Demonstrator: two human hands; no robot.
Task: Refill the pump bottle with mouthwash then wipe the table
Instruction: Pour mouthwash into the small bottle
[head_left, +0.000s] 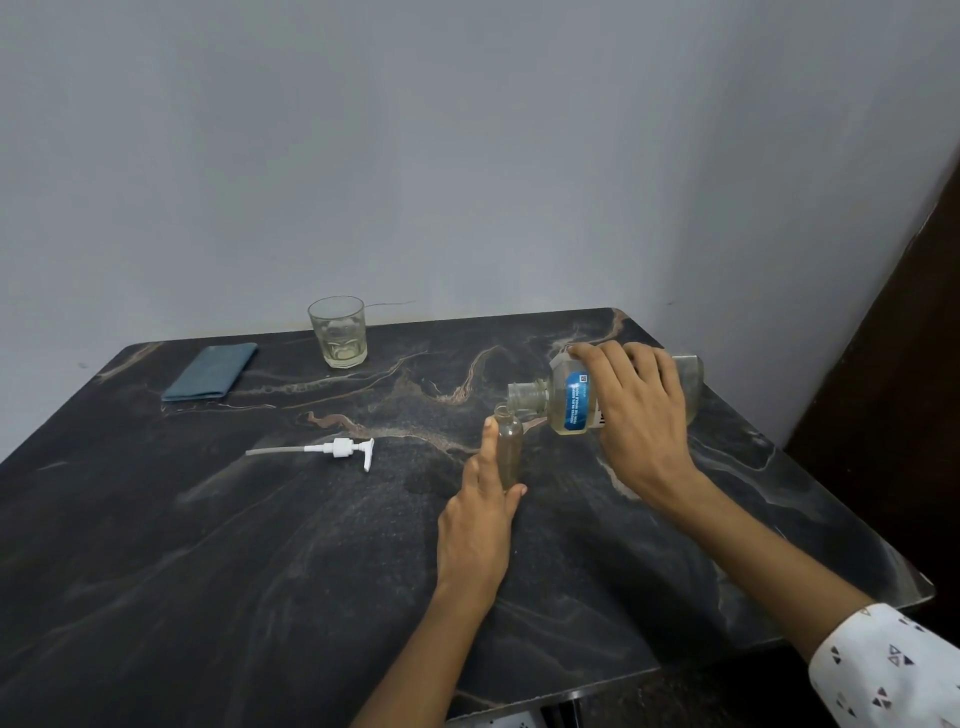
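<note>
The small clear plastic pump bottle (509, 447) is standing upright on the dark, smooth, marble-look surface (208, 545), its top open. The left hand (480, 525) is wrapping around it, thumb and fingers curling on its round sides. The right hand (641, 415) is gripping the big clear mouthwash bottle with a blue label (569, 400), tipping it sideways so its wide mouth is sitting just above the small bottle's neck. Pale yellow liquid is lying inside. The white plastic pump top with a long thin tube (327, 451) is lying flat nearby. A folded blue cloth (210, 371) and a clear drinking glass (338, 332) are resting farther back.
</note>
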